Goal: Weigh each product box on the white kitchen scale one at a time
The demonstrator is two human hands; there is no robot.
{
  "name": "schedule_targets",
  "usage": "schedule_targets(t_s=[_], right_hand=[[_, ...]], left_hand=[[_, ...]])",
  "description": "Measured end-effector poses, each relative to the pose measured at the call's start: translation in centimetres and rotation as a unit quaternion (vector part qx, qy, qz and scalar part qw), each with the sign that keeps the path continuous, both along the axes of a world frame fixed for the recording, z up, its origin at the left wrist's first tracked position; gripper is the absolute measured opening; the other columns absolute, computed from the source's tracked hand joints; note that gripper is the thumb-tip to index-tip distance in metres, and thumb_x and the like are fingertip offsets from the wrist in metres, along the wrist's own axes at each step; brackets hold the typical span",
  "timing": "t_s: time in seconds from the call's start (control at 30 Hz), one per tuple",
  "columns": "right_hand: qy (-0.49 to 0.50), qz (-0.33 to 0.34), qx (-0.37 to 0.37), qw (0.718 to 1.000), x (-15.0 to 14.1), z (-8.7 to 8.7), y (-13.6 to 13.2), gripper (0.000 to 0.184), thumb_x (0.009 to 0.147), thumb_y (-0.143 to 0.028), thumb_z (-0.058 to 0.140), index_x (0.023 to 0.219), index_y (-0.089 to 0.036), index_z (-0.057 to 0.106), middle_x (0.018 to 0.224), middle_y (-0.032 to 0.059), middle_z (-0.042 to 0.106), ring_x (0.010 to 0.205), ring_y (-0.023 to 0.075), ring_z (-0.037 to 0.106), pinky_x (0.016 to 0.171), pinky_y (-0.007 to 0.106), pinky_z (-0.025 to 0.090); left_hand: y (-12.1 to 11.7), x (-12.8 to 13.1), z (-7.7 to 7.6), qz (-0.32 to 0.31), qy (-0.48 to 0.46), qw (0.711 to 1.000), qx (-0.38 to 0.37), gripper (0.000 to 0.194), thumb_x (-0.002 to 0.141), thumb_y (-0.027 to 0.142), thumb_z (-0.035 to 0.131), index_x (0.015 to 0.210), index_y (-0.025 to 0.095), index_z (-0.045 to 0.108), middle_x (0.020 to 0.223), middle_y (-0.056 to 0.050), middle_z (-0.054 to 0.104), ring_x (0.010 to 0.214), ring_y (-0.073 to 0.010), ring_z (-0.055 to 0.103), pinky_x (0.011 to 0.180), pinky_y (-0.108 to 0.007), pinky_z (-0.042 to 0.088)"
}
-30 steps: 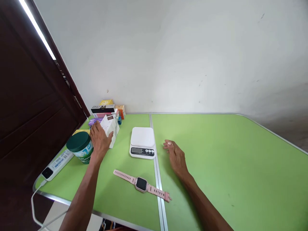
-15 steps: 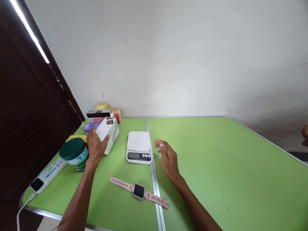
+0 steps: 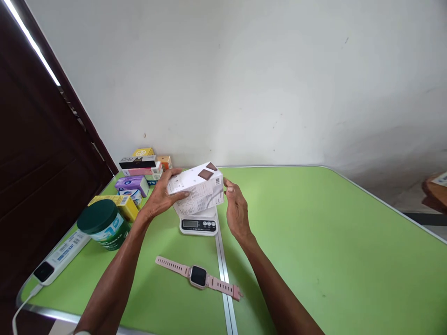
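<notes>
A white box (image 3: 200,190) with brown squares and small print is held, slightly tilted, over the white kitchen scale (image 3: 211,212). My left hand (image 3: 161,197) grips its left end, thumb along the near side and fingers at the far side. Beside the right end of the box is my right hand (image 3: 238,210), thumb and fingers apart; whether its fingertips touch the box I cannot tell. The box hides most of the scale's platform, while the display and buttons show in front. Nearer me, a pink-strapped smartwatch (image 3: 199,276) lies stretched out flat.
Along the left stand a green-lidded tub (image 3: 101,223), a yellow box (image 3: 127,208), a purple pack (image 3: 132,185) and several stacked small boxes (image 3: 139,164). A white power strip (image 3: 63,257) lies at the left edge. A metal seam (image 3: 223,274) crosses the green table (image 3: 314,232).
My left hand has lifted the white box from the left group and carried it right, over the scale. My right hand has come up close to the box's right end.
</notes>
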State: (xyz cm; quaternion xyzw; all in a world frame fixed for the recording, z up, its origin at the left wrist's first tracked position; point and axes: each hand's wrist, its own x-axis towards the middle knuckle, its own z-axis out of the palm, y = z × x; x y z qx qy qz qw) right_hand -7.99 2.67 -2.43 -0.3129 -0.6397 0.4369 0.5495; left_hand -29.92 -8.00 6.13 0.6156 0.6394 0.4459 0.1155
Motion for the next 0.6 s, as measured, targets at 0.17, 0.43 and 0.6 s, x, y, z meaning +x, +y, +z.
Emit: schedule_targets(t_s=[0.17, 0.43, 0.6], right_hand=[[-0.002, 0.001, -0.013, 1.0, 0.8, -1.3, 0.4, 0.069, 0.107, -0.076, 0.039, 0.14, -0.025, 0.072, 0.143, 0.013, 0.071, 0.136, 0.0338, 0.063, 0.117, 0.056, 0.049], [-0.011, 0.015, -0.014, 1.0, 0.4, -3.3, 0.4, 0.066, 0.108, -0.073, 0.038, 0.133, -0.024, 0.075, 0.133, 0.0115, 0.077, 0.124, 0.0319, 0.068, 0.111, 0.052, 0.053], [-0.012, 0.003, -0.039, 0.999, 0.5, -4.1, 0.0, 0.067, 0.108, -0.074, 0.038, 0.135, -0.025, 0.075, 0.138, 0.0117, 0.075, 0.125, 0.0327, 0.068, 0.113, 0.054, 0.051]], left_hand=[[2.9, -0.3, 0.2, -0.075, 0.017, 0.996, -0.042, 0.066, 0.081, 0.038, 0.086, 0.14, 0.023, 0.062, 0.144, -0.013, 0.064, 0.138, -0.036, 0.059, 0.121, -0.054, 0.046], [3.1, -1.9, 0.1, -0.09, 0.029, 0.993, -0.069, 0.079, 0.082, 0.05, 0.087, 0.152, 0.025, 0.061, 0.159, -0.015, 0.058, 0.151, -0.0407, 0.051, 0.13, -0.057, 0.037], [1.3, -0.8, -4.4, 0.03, -0.124, 0.99, 0.062, 0.099, 0.085, 0.07, 0.08, 0.168, 0.032, 0.041, 0.181, -0.01, 0.032, 0.169, -0.0386, 0.023, 0.138, -0.058, 0.017]])
